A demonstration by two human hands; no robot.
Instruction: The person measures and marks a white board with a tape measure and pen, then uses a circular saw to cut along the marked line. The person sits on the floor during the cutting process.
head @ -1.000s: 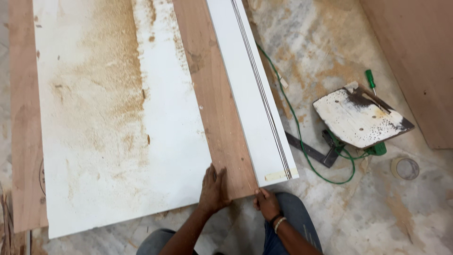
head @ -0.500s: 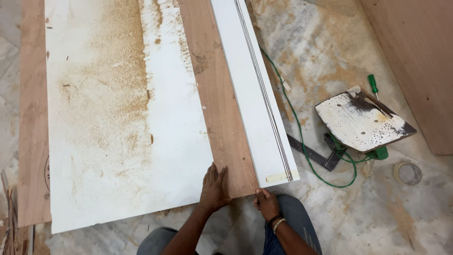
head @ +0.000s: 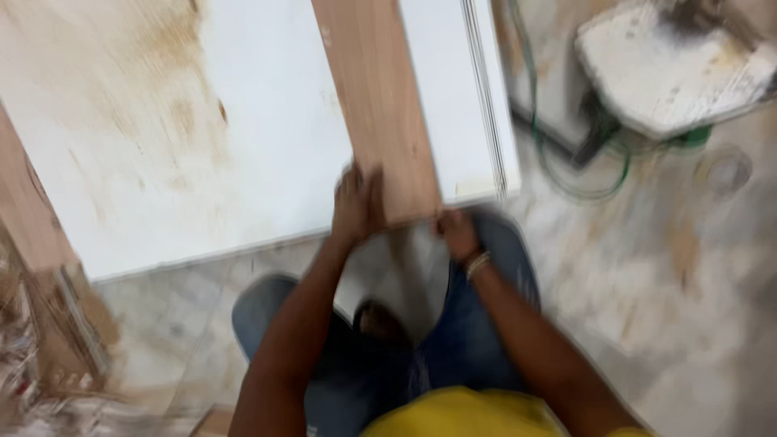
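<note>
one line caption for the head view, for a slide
Both hands, left hand and right hand, grip the long brown wooden plank.

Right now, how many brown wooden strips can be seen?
2. One wooden strip lies on the white board, its near end held by the left hand and right hand. A second strip runs along the board's left edge. Others may be out of frame.

Bright, even light with washed-out whites, heavy motion blur throughout, and shadows perhaps faint under the arms.
</note>
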